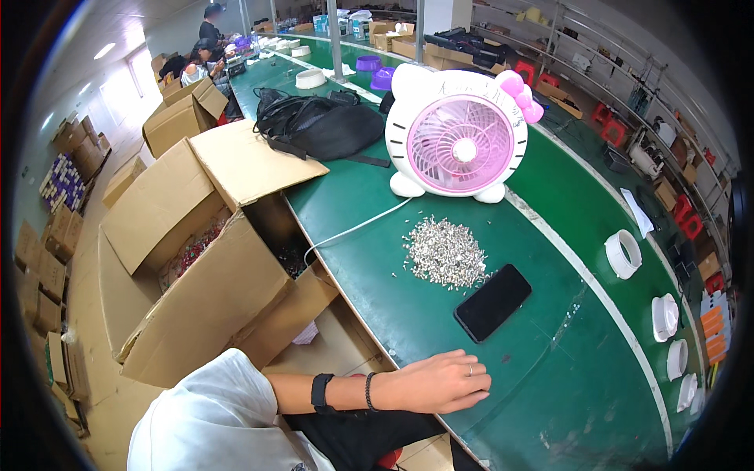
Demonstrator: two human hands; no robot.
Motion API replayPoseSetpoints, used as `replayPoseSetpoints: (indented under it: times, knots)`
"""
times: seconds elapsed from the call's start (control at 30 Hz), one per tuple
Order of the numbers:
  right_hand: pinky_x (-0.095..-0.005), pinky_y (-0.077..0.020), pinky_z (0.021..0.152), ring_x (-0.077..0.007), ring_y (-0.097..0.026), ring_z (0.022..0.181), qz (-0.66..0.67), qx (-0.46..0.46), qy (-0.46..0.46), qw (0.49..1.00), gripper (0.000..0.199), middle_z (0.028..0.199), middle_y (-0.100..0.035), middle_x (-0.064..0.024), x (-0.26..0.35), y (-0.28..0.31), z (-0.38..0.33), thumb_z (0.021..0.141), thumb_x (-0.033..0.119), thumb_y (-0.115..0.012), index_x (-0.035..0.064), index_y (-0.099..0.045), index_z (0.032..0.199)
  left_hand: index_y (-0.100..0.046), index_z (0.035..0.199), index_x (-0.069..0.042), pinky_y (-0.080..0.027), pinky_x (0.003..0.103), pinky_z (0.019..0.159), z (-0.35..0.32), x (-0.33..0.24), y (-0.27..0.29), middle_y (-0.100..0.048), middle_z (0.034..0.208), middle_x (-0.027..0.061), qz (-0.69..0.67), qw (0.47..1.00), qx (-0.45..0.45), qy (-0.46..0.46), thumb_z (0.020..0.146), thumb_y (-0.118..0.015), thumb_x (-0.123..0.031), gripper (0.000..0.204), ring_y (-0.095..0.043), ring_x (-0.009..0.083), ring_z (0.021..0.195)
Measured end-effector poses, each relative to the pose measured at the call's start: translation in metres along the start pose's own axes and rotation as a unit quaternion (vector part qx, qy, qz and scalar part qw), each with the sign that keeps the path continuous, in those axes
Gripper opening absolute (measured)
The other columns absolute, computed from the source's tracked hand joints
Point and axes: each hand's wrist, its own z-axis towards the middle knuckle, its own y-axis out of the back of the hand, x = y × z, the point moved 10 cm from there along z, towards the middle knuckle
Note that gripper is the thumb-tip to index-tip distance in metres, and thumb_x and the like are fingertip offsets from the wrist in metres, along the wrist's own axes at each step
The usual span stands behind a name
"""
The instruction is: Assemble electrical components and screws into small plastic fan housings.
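My left hand (436, 383) rests at the near edge of the green table (542, 400), back up, with its fingers curled in and close together. Whatever is under the fingers, if anything, is hidden. There is a ring on one finger and a dark band and beaded bracelet on the wrist. Just beyond the hand lies a black smartphone (493, 303), screen up. A heap of small silvery metal pieces (444, 253) sits behind the phone. My right hand is out of the picture.
A white-and-pink fan (459, 141) stands behind the heap, its white cord (353, 229) running over the table's left edge. A black bag (314, 125) lies beyond. Open cardboard boxes (204, 298) crowd the left side. White rings (623, 253) line the right; people (206, 59) sit far off.
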Motion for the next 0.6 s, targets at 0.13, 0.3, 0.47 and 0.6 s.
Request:
replayPoseSetpoints:
  times: [0.13, 0.3, 0.47, 0.6]
  knots:
    - [-0.0331, -0.055, 0.064, -0.0229, -0.065, 0.077, -0.018, 0.01, -0.043, 0.999, 0.029, 0.096, -0.063, -0.0155, -0.008, -0.016, -0.011, 0.096, 0.018, -0.074, -0.0014, -0.058, 0.111, -0.059, 0.097, -0.006, -0.047, 0.041, 0.08, -0.002, 0.006, -0.007, -0.057, 0.089, 0.0097, -0.024, 0.999, 0.028, 0.024, 0.101, -0.06, -0.022, 0.016, -0.059, 0.0294, 0.086]
    - [-0.0318, -0.0558, 0.056, -0.024, -0.065, 0.07, -0.055, 0.026, -0.088, 0.994, 0.028, 0.095, -0.059, -0.0157, -0.012, -0.009, -0.01, 0.098, 0.017, -0.069, 0.0007, -0.053, 0.113, -0.059, 0.092, -0.007, -0.045, 0.036, 0.075, 0.002, -0.001, 0.0, -0.054, 0.083, 0.0059, 0.007, 1.0, 0.003, 0.0, 0.098, -0.063, -0.02, 0.015, -0.057, 0.0225, 0.083]
    - [-0.0305, -0.0566, 0.048, -0.025, -0.064, 0.063, -0.098, 0.047, -0.129, 0.986, 0.027, 0.095, -0.055, -0.0159, -0.011, 0.003, -0.008, 0.1, 0.016, -0.065, 0.0028, -0.048, 0.116, -0.059, 0.096, -0.006, -0.047, 0.04, 0.08, -0.001, 0.006, -0.004, -0.058, 0.089, 0.0087, -0.012, 0.999, 0.024, 0.021, 0.1, -0.061, -0.021, 0.015, -0.059, 0.0282, 0.085]
    - [-0.0307, -0.0565, 0.05, -0.0249, -0.065, 0.064, -0.102, 0.045, -0.121, 0.986, 0.027, 0.095, -0.056, -0.0159, -0.019, 0.005, -0.008, 0.1, 0.016, -0.065, 0.0025, -0.048, 0.116, -0.06, 0.097, -0.006, -0.047, 0.04, 0.082, 0.0, 0.006, -0.007, -0.058, 0.089, 0.009, -0.015, 0.999, 0.034, 0.023, 0.101, -0.06, -0.021, 0.016, -0.059, 0.0286, 0.086]
